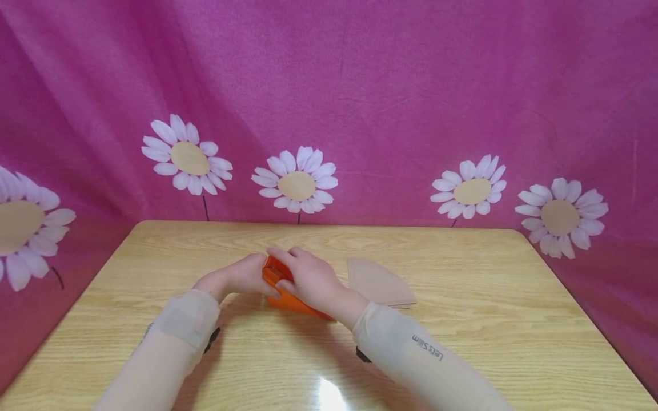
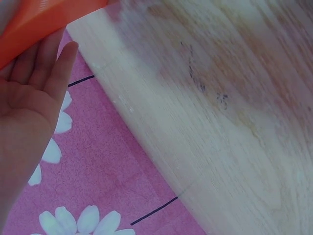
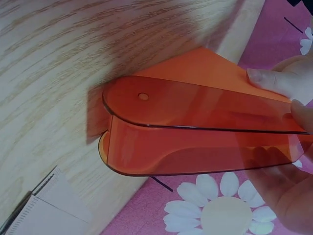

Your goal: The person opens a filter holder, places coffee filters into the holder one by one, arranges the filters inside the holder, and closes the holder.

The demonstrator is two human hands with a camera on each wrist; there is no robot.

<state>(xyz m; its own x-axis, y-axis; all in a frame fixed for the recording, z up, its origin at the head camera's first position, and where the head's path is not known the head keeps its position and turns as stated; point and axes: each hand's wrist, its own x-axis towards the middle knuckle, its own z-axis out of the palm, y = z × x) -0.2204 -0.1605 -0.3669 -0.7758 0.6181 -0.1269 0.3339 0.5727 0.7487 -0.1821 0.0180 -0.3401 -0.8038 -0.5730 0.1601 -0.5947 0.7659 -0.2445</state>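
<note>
An orange see-through coffee filter holder [image 1: 290,303] stands tilted between both hands above the table. In the right wrist view this holder [image 3: 176,110] shows a rounded end and a small round hole, with a flat orange panel behind it. My left hand [image 1: 244,275] grips its left end; in the left wrist view the hand's [image 2: 27,103] fingers lie against the orange wall. The right hand [image 1: 312,279] holds it from above, thumb on the near side. To the right lie tan, fan-shaped paper coffee filters [image 1: 379,282], stacked flat. Part of the holder is hidden behind the right hand.
The wooden table [image 1: 488,319] extends on both sides of the hands. A pink curtain [image 1: 380,114] with white flowers hangs behind it. Light sleeves cover both forearms, with dark bands under the wrists.
</note>
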